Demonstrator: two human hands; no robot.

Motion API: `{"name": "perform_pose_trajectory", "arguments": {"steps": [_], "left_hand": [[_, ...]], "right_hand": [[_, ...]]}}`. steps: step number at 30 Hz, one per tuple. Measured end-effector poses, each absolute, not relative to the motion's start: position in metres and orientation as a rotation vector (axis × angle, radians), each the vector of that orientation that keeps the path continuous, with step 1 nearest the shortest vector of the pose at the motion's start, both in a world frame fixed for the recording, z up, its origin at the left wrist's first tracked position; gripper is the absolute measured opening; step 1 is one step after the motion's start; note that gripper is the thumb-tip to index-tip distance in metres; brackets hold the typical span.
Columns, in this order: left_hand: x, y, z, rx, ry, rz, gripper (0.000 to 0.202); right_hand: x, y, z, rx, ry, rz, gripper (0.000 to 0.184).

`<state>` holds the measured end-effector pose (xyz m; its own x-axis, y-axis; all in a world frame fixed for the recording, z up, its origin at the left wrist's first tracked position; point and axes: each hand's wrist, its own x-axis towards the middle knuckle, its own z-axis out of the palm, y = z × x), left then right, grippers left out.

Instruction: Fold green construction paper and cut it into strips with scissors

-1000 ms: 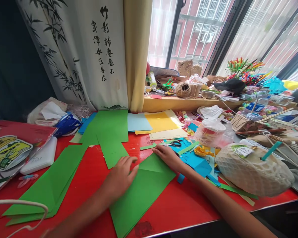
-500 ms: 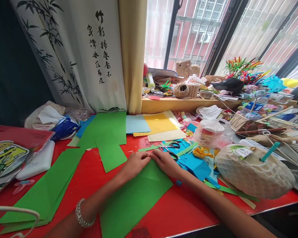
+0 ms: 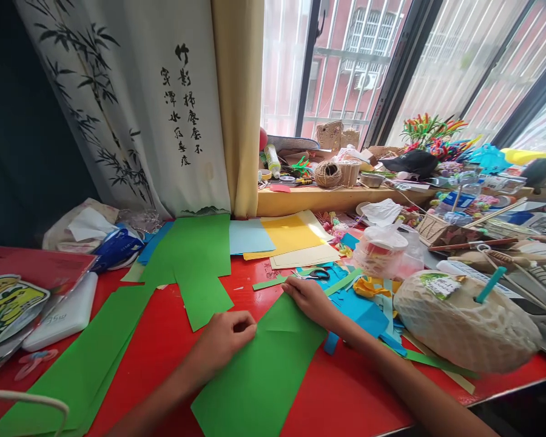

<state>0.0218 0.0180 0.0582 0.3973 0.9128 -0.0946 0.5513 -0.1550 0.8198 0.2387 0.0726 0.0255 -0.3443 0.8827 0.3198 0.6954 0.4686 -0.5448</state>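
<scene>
head view, green paper point(image 3: 266, 370) between hands point(image 3: 230, 335), corner at right fingertips point(image 3: 289, 286)

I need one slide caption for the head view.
Right hand holding a corner of green paper, left hand near its edge.

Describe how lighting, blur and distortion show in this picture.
Head view: daylight brightens the sliding glass window, while the dark blue surface at left is in shade; head view: soft shading shows a crease across the central green paper sheet; head view: the dark window frame slants, perhaps wide-lens stretch; head view: print on the pale net-wrapped fruit is too soft to read.
</scene>
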Motion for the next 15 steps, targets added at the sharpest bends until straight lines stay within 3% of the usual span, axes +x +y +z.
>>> {"name": "perform_pose_trajectory", "arguments": {"steps": [15], "left_hand": [[-0.059,-0.040,0.032,1.799,1.638,0.367,0.029]], "right_hand": [[0.239,0.075,0.018,-1.357,-2.223,0.379,0.030]]}}
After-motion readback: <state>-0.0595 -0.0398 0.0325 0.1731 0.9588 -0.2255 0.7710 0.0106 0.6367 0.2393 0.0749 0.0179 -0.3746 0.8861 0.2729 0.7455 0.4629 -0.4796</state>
